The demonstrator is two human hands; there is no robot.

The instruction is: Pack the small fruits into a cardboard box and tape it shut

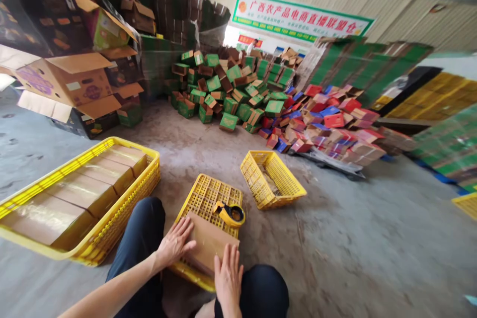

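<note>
A brown cardboard box (pixel 208 241) lies on an upturned yellow plastic crate (pixel 212 191) between my knees. My left hand (pixel 176 242) rests on the box's left end, fingers stretched out and slightly apart. At the other end, my right hand (pixel 228 274) lies with straight fingers against the box's near right corner. Neither hand is wrapped around anything. Just beyond the box, a yellow tape dispenser (pixel 231 213) sits on the crate's grid. The box's underside is hidden.
On my left stands a yellow crate (pixel 154 169) holding several taped boxes (pixel 97 181). A smaller yellow crate (pixel 276 179) is ahead to the right. Green boxes (pixel 227 121) and red and blue boxes (pixel 333 119) are heaped farther off. Large open cartons (pixel 70 79) are stacked at left.
</note>
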